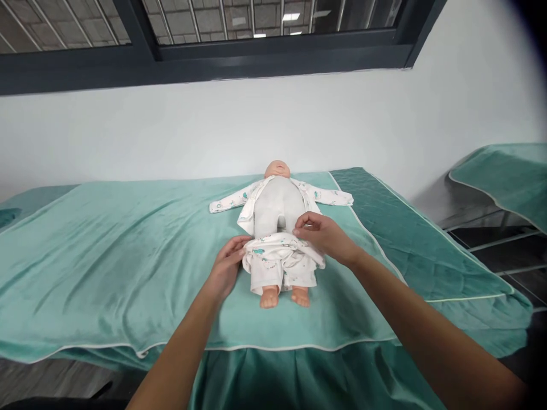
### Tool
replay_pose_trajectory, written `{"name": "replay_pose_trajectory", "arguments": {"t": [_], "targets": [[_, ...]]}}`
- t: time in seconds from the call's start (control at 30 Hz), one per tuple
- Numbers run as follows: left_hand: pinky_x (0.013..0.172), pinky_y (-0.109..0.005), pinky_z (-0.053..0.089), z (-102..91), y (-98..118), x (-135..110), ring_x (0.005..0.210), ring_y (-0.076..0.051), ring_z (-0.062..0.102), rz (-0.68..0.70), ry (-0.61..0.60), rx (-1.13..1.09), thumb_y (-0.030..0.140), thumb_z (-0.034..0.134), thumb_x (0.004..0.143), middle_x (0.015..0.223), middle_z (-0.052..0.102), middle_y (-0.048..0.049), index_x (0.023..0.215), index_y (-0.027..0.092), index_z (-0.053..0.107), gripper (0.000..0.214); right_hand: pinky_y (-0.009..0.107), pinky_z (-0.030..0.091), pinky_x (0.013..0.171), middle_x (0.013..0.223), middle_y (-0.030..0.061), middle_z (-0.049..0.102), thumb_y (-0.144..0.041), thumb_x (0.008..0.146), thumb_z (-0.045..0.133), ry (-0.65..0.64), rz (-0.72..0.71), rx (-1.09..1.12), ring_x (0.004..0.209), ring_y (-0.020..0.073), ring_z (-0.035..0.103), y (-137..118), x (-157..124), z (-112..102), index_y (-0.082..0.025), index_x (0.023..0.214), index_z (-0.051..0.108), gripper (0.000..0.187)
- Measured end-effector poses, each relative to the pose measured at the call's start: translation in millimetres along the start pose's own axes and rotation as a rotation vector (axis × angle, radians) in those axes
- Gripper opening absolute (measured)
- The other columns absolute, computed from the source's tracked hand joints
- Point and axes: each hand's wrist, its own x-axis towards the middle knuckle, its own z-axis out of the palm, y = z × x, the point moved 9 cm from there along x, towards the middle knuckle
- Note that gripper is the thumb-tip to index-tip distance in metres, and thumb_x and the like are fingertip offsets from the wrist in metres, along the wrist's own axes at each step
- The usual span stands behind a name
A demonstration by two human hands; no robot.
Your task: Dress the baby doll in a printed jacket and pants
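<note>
A baby doll (281, 198) with a grey cloth body lies on its back, head away from me and bare feet towards me. Its white printed jacket (233, 200) is open at the front, with both sleeves spread sideways. White printed pants (282, 250) are bunched around the doll's legs below the crotch. At the left edge of the pants, my left hand (229, 263) is closed on the waistband, its fingertips partly hidden by the cloth. My right hand (323, 234) has thumb and index finger pinched at the waistband's right side.
A light green sheet (128, 256) with soft wrinkles covers the bed under the doll. Darker green quilted bedding (410, 245) shows on the right. Behind stands a white wall (192, 131) below a dark window frame (273, 60). Another green-covered surface (508, 176) and metal rails are at far right.
</note>
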Motion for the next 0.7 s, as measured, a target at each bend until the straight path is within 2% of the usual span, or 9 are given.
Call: {"name": "replay_pose_trajectory", "arguments": {"t": [0.07, 0.17, 0.3, 0.37, 0.43, 0.5, 0.6, 0.7], "targets": [[0.073, -0.027, 0.046, -5.6, -4.1, 2.5, 0.084, -0.018, 0.060, -0.036, 0.045, -0.033, 0.044, 0.071, 0.078, 0.097, 0.068, -0.0072, 0.102, 0.017, 0.070, 0.036, 0.023, 0.037, 0.058, 0.069, -0.0041, 0.060, -0.046, 0.075, 0.074, -0.052, 0.035, -0.111, 0.061, 0.0101, 0.050, 3.1, 4.6, -0.2, -0.020, 0.085, 0.061, 0.031], [0.067, -0.025, 0.043, -9.6, -12.2, 4.5, 0.073, -0.014, 0.056, -0.083, 0.090, 0.079, 0.044, 0.074, 0.077, 0.086, 0.066, -0.0045, 0.090, 0.017, 0.072, 0.030, 0.024, 0.037, 0.059, 0.068, -0.0034, 0.061, -0.048, 0.078, 0.071, -0.104, -0.007, -0.313, 0.064, 0.0116, 0.051, -0.9, 18.0, 1.2, -0.020, 0.078, 0.064, 0.028], [0.060, -0.023, 0.038, -3.9, -17.5, 3.9, 0.065, -0.012, 0.050, -0.132, 0.042, 0.225, 0.041, 0.077, 0.073, 0.075, 0.062, -0.0011, 0.089, 0.018, 0.071, 0.028, 0.025, 0.034, 0.057, 0.064, -0.0038, 0.057, -0.048, 0.081, 0.067, -0.034, -0.102, -0.443, 0.061, 0.0117, 0.047, -14.4, 48.4, -6.1, -0.021, 0.074, 0.063, 0.029], [0.060, -0.023, 0.037, 0.8, -16.7, 3.3, 0.066, -0.012, 0.050, -0.148, -0.007, 0.253, 0.038, 0.080, 0.070, 0.074, 0.060, -0.0005, 0.088, 0.018, 0.071, 0.028, 0.025, 0.034, 0.056, 0.064, -0.0036, 0.055, -0.049, 0.079, 0.070, 0.047, -0.123, -0.393, 0.060, 0.0117, 0.046, -15.5, 64.0, -15.1, -0.021, 0.075, 0.063, 0.029], [0.061, -0.023, 0.036, 5.5, -16.8, 2.6, 0.066, -0.012, 0.048, -0.183, -0.068, 0.274, 0.035, 0.082, 0.067, 0.071, 0.057, 0.0000, 0.082, 0.017, 0.070, 0.026, 0.024, 0.033, 0.055, 0.065, -0.0033, 0.053, -0.049, 0.076, 0.073, 0.066, -0.099, -0.300, 0.060, 0.0113, 0.044, -4.1, 76.1, -20.7, -0.021, 0.076, 0.064, 0.030], [0.060, -0.023, 0.034, 8.1, -17.9, 2.0, 0.065, -0.012, 0.045, -0.235, -0.117, 0.293, 0.035, 0.082, 0.068, 0.070, 0.054, 0.0003, 0.078, 0.017, 0.068, 0.024, 0.024, 0.030, 0.051, 0.063, -0.0041, 0.050, -0.048, 0.075, 0.075, 0.040, -0.046, -0.139, 0.056, 0.0100, 0.040, 17.8, 82.5, -23.5, -0.021, 0.077, 0.064, 0.029], [0.060, -0.023, 0.032, 9.5, -18.8, 2.4, 0.067, -0.012, 0.044, -0.308, -0.175, 0.307, 0.035, 0.079, 0.071, 0.072, 0.054, -0.0002, 0.082, 0.017, 0.069, 0.023, 0.023, 0.025, 0.046, 0.055, -0.0069, 0.044, -0.044, 0.077, 0.074, -0.005, 0.031, 0.196, 0.047, 0.0080, 0.033, 52.6, 81.6, -26.8, -0.022, 0.079, 0.060, 0.026], [0.063, -0.024, 0.033, 10.8, -17.4, 4.0, 0.071, -0.013, 0.045, -0.352, -0.239, 0.310, 0.033, 0.079, 0.071, 0.076, 0.053, -0.0005, 0.085, 0.018, 0.071, 0.022, 0.022, 0.026, 0.045, 0.056, -0.0064, 0.047, -0.039, 0.073, 0.079, -0.060, 0.061, 0.352, 0.046, 0.0081, 0.037, 68.6, 76.3, -26.7, -0.023, 0.079, 0.059, 0.027]]}}
